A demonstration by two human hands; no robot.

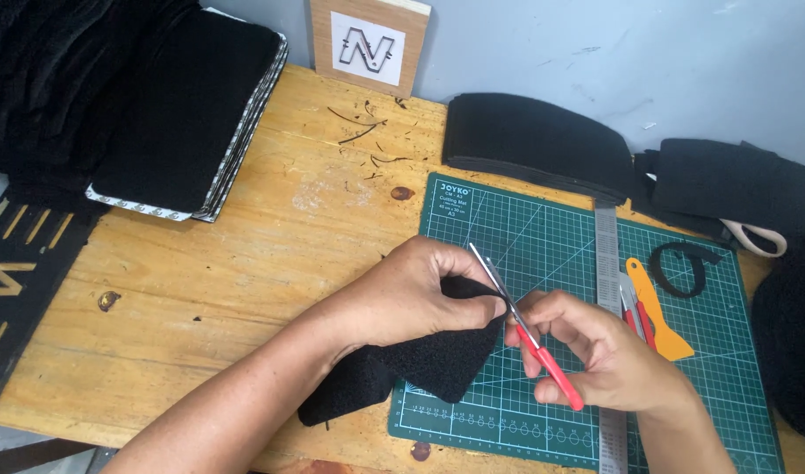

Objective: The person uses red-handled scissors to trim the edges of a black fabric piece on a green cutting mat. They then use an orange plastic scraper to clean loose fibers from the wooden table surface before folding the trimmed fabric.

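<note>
My left hand [411, 294] grips a black piece of fabric [420, 360] and holds it up over the left edge of a green cutting mat [543, 237]. In my right hand [595, 351] are small red-handled snips [529, 338], with the metal blades pointing up and left beside the fabric's top edge, right by my left thumb. The fabric hangs down from my left hand to the wooden table [271, 246].
On the mat lie a steel ruler [607, 254], an orange plastic scraper [652, 307], a red-handled tool [635, 312] and a curled black strip [683, 268]. Stacks of black fabric pieces [183, 114] sit at back left, and more black pieces [543, 145] lie along the wall.
</note>
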